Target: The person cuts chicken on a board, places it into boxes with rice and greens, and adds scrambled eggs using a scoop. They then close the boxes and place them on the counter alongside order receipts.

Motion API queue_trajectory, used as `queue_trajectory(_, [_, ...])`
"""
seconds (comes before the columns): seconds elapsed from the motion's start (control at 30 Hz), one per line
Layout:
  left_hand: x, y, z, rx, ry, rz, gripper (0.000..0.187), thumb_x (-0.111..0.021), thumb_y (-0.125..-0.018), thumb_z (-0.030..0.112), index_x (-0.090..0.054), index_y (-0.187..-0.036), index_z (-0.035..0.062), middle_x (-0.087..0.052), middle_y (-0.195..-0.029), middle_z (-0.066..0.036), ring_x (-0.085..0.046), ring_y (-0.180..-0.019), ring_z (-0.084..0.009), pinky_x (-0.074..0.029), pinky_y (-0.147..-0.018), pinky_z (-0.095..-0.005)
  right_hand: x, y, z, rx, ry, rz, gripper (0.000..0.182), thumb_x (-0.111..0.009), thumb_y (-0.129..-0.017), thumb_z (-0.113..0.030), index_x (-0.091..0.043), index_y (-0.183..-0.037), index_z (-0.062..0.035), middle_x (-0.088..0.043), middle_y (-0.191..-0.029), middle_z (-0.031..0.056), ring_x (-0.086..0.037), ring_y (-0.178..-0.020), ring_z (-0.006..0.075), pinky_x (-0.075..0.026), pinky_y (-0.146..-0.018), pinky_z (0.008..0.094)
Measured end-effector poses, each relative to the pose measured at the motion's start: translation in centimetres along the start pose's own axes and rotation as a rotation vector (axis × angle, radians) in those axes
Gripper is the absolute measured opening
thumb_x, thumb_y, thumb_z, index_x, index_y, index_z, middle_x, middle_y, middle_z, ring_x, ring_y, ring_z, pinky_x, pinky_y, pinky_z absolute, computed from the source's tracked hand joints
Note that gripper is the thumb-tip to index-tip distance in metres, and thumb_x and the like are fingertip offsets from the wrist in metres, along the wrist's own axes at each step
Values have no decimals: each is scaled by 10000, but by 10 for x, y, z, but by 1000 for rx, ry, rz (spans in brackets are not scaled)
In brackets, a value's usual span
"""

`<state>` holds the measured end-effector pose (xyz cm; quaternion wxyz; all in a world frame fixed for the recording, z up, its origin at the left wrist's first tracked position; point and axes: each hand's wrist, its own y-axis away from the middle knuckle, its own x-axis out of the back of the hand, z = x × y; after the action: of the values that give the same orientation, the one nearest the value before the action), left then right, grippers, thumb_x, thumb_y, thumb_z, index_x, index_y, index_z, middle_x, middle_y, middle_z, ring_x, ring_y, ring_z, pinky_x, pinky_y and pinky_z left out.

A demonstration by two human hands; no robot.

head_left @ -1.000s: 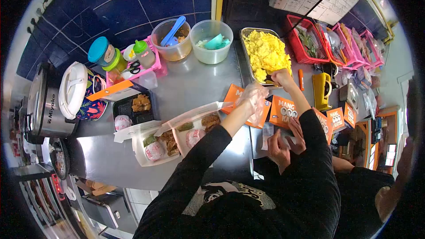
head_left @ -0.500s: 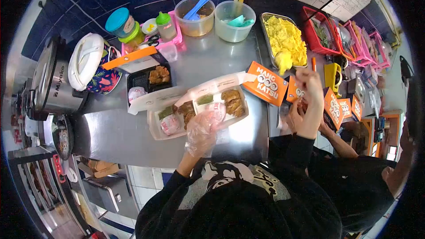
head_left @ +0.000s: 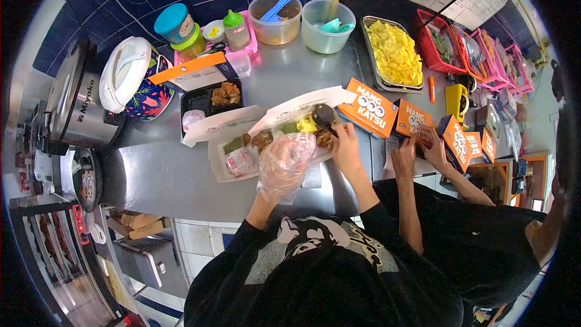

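My left hand point(head_left: 282, 168), in a clear plastic glove, has its fingers round a paper-wrapped bundle point(head_left: 304, 144) in an open takeaway box point(head_left: 315, 158). A dark round-headed serving spoon point(head_left: 324, 115) is in my bare right hand point(head_left: 346, 148), its bowl tipped over that box. Yellow shredded food point(head_left: 307, 124) lies just left of the spoon, beside green leafy bits and browned meat point(head_left: 324, 139). To the left, a second open box point(head_left: 221, 174) holds another wrapped bundle point(head_left: 239, 161), greens and meat. The spoon's handle is mostly hidden by my fingers.
A metal tray point(head_left: 396, 88) of yellow food stands back right, past a closed orange box point(head_left: 370, 109). At right, a co-worker's hands point(head_left: 417, 148) touch another orange box point(head_left: 413, 115). A black-based box point(head_left: 196, 98), plastic tubs point(head_left: 275, 31) and a cooker point(head_left: 82, 100) stand left and behind.
My right hand has come from near the yellow tray, left and down to the box, bringing the spoon. Yellow food now lies in that box. The co-worker's hands have become visible.
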<state>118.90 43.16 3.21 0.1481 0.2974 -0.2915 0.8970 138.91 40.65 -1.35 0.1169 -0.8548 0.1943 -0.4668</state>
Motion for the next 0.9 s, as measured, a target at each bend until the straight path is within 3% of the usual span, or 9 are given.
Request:
queue_trajectory(0.23, [-14,-31,22,127,283,-65,379,-661,-733,140,-511,-1068,44,-570,-1078,-144,-543,-1017,-291,-388,-925,-403,93,-42,42,-721,-1123,-263,125,-581,-817,-41,-572,-941,-26,-564,-719,21,-497,-570,80,-359,-480,205])
queue_trajectory(0.37, [-93,-51,37,197,1101,-205,448,-576,-817,58,-432,-1241,33,-474,-1259,-171,-467,-1170,-253,-374,-986,-357,132,-89,93,-592,-561,51,86,-590,-783,-21,-590,-858,20,-601,-725,90,-562,-590,146,-405,-498,256])
queue_trajectory(0.43, [-108,-98,48,-177,426,-446,531,-563,-824,24,-352,-1312,38,-381,-1350,-163,-441,-1198,-253,-391,-984,-355,122,-127,126,-128,81,288,78,-572,-752,19,-588,-824,44,-617,-742,186,-620,-657,282,-468,-538,354])
queue_trajectory(0.5, [-202,-104,41,208,1202,-325,467,-565,-835,59,-393,-1268,38,-436,-1288,-133,-483,-1136,-241,-426,-950,-349,103,-163,159,-44,419,165,75,-542,-749,12,-583,-810,27,-609,-759,227,-613,-720,378,-494,-580,427])
queue_trajectory(0.53, [-220,-117,49,200,1202,-321,467,-565,-835,59,-393,-1268,38,-436,-1288,-133,-483,-1136,-241,-426,-950,-349,90,-176,170,-127,531,79,75,-528,-754,-6,-585,-801,9,-612,-781,209,-620,-732,363,-504,-584,433])
queue_trajectory(0.6, [-239,-141,60,926,1909,-207,318,-563,-840,97,-483,-1142,36,-523,-1129,-111,-531,-1025,-210,-467,-869,-318,75,-189,174,-80,784,-126,99,-504,-776,-72,-594,-768,-31,-617,-816,168,-636,-745,318,-528,-598,420])
queue_trajectory(0.7, [-257,-168,63,1107,1806,-127,186,-549,-837,100,-518,-1011,40,-546,-977,-86,-546,-907,-189,-480,-785,-288,63,-183,193,148,894,-305,114,-531,-749,-97,-627,-757,-35,-626,-782,161,-643,-720,290,-536,-595,396])
queue_trajectory(0.73, [-266,-178,54,953,1294,-324,139,-529,-824,60,-507,-959,39,-540,-922,-79,-545,-852,-191,-475,-756,-293,62,-183,202,140,894,-308,114,-531,-749,-97,-627,-757,-35,-626,-782,161,-643,-720,290,-536,-595,396])
queue_trajectory(0.9, [-332,-182,13,779,1351,-274,79,-478,-832,52,-521,-888,86,-515,-845,-68,-529,-788,-186,-465,-693,-287,87,-192,231,26,305,-544,137,-601,-615,-85,-635,-718,-2,-631,-677,151,-617,-655,324,-503,-609,366])
